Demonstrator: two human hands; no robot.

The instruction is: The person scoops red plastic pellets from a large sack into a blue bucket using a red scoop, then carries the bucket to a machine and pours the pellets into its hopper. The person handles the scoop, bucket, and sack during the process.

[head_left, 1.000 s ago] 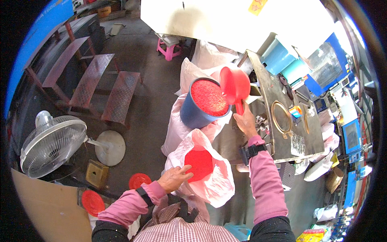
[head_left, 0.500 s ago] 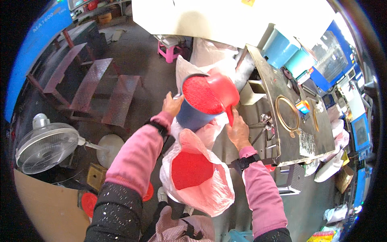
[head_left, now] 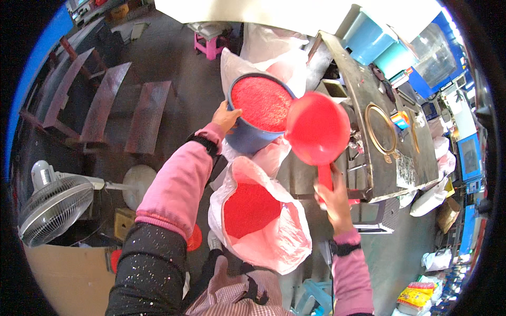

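Note:
A blue-grey bucket (head_left: 247, 138) full of red granules (head_left: 262, 102) is ahead of me, tilted a little toward me. My left hand (head_left: 226, 117) grips its left rim, thumb over the edge. To the right of the bucket, my right hand (head_left: 335, 199) holds a red plastic scoop (head_left: 319, 129) by its handle; the bowl faces up beside the bucket's rim, and its inside looks smooth and red. Nearer to me stands an open white sack (head_left: 292, 237) with more red granules (head_left: 250, 210) inside, its mouth folded wide.
A worktable (head_left: 379, 174) at right carries a metal ring (head_left: 380, 129) and blue tubs (head_left: 369, 38). On the left are metal steps (head_left: 150, 116) and a standing fan (head_left: 55, 208). White sacks (head_left: 271, 45) and a pink stool (head_left: 210, 46) stand beyond the bucket.
The scoop has come out of the bucket's top and moved right and toward me, turned bowl-up. My left hand stays on the bucket, which now sits more upright.

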